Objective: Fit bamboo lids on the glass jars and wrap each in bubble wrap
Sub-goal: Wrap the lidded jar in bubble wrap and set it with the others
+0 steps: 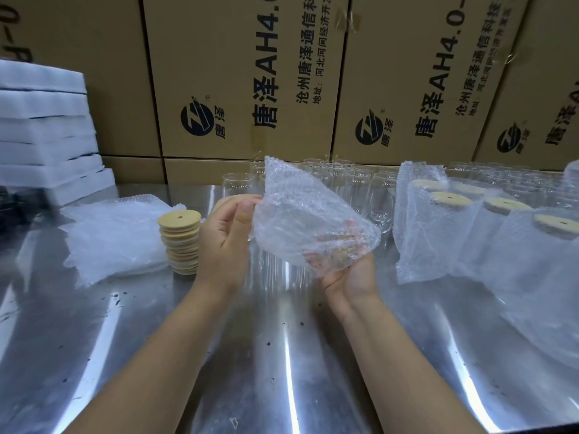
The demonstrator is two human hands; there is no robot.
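A glass jar lies tilted inside a bubble wrap bag (300,214) held above the steel table (282,355). Its bamboo lid (343,256) shows faintly through the wrap at the lower right end. My right hand (347,270) cups that end from below, fingers curled round the bag. My left hand (227,239) pinches the bag's left edge with thumb and fingers. Just left of my left hand stands a stack of bamboo lids (181,242). A pile of flat bubble wrap bags (119,236) lies further left. Bare glass jars (354,189) stand behind the bag.
Several wrapped, lidded jars (451,227) stand at the right. White foam sheets (47,133) are stacked at the back left. Printed cardboard boxes (244,76) form a wall along the table's far edge.
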